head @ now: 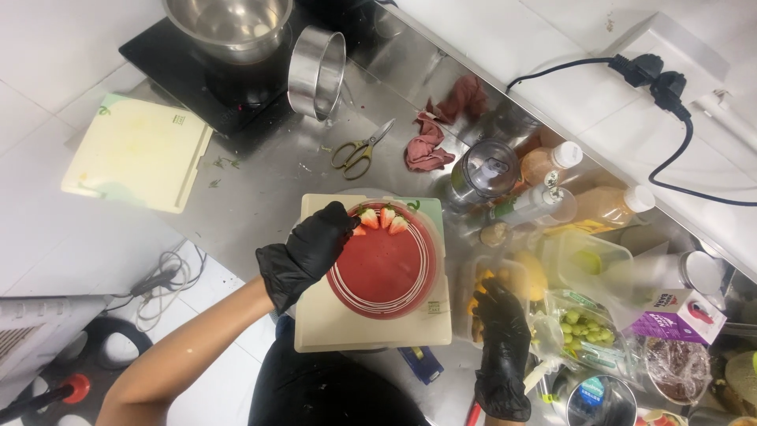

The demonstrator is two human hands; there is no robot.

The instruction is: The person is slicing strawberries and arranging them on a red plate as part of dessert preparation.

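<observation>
Gloved hands at a round red cake (384, 264)

Glossy cake on a cream board (331, 323), steel counter (268, 170). Left hand (310, 248) pinches a strawberry slice (359, 230) at its rim; right hand (498, 315) reaches into a clear plastic box (467, 276), grip unclear.

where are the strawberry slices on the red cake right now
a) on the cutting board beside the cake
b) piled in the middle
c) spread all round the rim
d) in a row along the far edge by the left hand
d: the strawberry slices sit side by side at the far rim of the red cake, next to the gloved left hand; the middle and the rest of the rim are bare.
</observation>
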